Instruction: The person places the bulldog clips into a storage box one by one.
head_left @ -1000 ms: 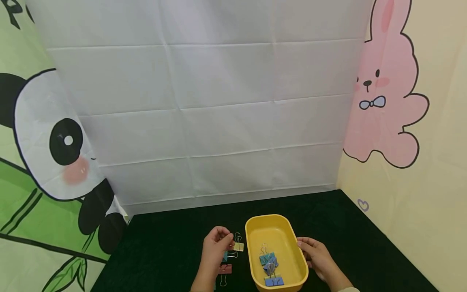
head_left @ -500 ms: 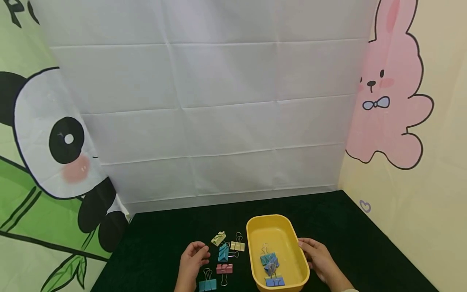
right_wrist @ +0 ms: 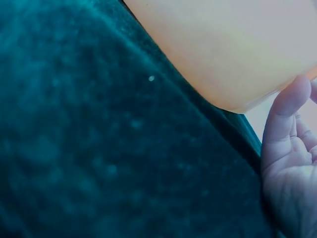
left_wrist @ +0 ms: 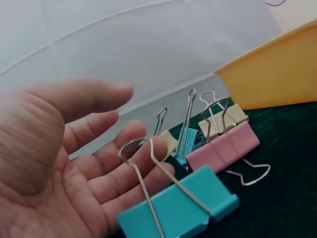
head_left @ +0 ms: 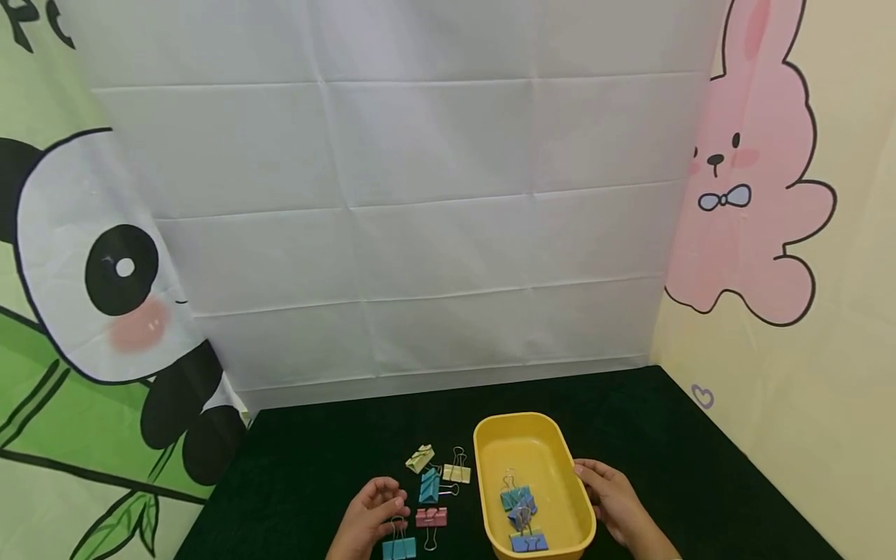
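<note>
Nearest: left hand [head_left: 367, 517] has just drawn lower, toward the near teal clip [head_left: 399, 549]; its fingers are loosely bent behind the wire handle, thumb apart, nothing held. Contact with the handle: cannot tell. Reading: the work now appears to centre on this clip. Beyond it, the pink clip [head_left: 431, 517] and the middle teal clip [head_left: 429, 488] lie on the dark cloth [head_left: 315, 459]. To their right, right hand [head_left: 616, 505] pinches the side rim of the yellow tray [head_left: 535, 451], which contains three clips [head_left: 528, 542] toward its near end. Farther: upright yellow clip [head_left: 457, 474] and tilted yellow clip [head_left: 420, 459], just left of the tray; then the white backdrop [head_left: 420, 233]. Against the frame half a second ago: left hand lower; clips, tray and right hand essentially unchanged.
</note>
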Demonstrator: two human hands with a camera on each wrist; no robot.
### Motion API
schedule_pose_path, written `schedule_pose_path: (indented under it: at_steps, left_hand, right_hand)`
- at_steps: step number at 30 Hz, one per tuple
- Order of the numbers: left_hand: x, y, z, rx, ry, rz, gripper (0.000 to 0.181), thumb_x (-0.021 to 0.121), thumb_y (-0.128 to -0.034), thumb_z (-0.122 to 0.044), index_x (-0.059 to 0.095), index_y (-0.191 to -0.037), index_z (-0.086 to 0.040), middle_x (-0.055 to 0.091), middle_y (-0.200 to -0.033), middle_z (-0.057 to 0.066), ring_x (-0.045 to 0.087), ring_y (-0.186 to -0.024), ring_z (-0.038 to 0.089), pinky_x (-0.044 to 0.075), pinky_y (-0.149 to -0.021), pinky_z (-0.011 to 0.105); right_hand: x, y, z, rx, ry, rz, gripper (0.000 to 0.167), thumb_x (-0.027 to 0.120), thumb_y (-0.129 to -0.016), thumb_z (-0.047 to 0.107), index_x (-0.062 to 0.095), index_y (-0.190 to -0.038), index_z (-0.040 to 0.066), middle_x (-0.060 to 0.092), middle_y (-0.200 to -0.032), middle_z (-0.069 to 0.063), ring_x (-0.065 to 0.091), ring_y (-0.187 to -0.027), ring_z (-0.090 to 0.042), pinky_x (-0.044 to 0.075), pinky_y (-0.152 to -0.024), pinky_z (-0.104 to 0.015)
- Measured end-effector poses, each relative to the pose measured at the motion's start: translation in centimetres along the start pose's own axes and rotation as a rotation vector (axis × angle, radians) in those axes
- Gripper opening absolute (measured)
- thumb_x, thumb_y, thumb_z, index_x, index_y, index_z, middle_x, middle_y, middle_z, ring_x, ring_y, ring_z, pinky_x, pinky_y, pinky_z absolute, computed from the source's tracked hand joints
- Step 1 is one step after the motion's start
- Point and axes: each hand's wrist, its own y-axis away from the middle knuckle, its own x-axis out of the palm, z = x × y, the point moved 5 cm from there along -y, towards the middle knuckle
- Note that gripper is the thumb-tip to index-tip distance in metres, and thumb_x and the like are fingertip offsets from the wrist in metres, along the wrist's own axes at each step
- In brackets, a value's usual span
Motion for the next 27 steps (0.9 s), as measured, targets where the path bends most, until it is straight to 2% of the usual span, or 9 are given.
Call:
schedule_pose_path:
  at_steps: [6, 13, 20, 27]
  left_hand:
    - [-0.2, 0.2, 0.4, 0.008, -0.018, 0.065, 0.042, 0.068, -0.094, -0.011, 0.048, -0.129, 0.0, 0.063, -0.111, 0.011, 0.067, -0.094, 0.022, 0.059, -0.085, 0.043]
    - [0.1, 0.5, 0.5, -0.003, -0.04, 0.141, 0.04, 0.066, -0.0928, -0.006, 0.048, -0.128, 0.001, 0.065, -0.105, 0.01, 0.068, -0.092, 0.022, 0.058, -0.085, 0.041]
    - [-0.3, -0.1, 1.2, 0.019, -0.109, 0.156, 0.041, 0.067, -0.0918, -0.006, 0.049, -0.127, 0.003, 0.067, -0.097, 0.009, 0.068, -0.089, 0.023, 0.058, -0.08, 0.039]
    - [-0.5, 0.0, 1.2, 0.024, -0.139, 0.132, 0.044, 0.07, -0.0909, -0.007, 0.05, -0.128, 0.004, 0.07, -0.092, 0.008, 0.07, -0.086, 0.024, 0.059, -0.079, 0.04]
  right_hand:
    - [0.0, 0.1, -0.1, -0.001, -0.001, -0.014, 0.053, 0.062, -0.099, 0.043, 0.058, -0.13, 0.0, 0.071, -0.105, -0.01, 0.068, -0.087, -0.025, 0.061, -0.074, -0.039]
    - [0.0, 0.1, 0.0, 0.001, -0.012, -0.002, 0.053, 0.063, -0.099, 0.044, 0.059, -0.129, 0.0, 0.071, -0.106, -0.009, 0.069, -0.088, -0.024, 0.061, -0.075, -0.038]
    - [0.1, 0.2, 0.2, 0.002, 0.003, -0.05, 0.051, 0.062, -0.099, 0.043, 0.058, -0.129, 0.001, 0.07, -0.105, -0.009, 0.068, -0.087, -0.025, 0.059, -0.072, -0.037]
    - [0.2, 0.3, 0.0, -0.004, -0.011, -0.039, 0.051, 0.063, -0.099, 0.042, 0.058, -0.129, 0.001, 0.071, -0.104, -0.008, 0.068, -0.085, -0.023, 0.06, -0.07, -0.035]
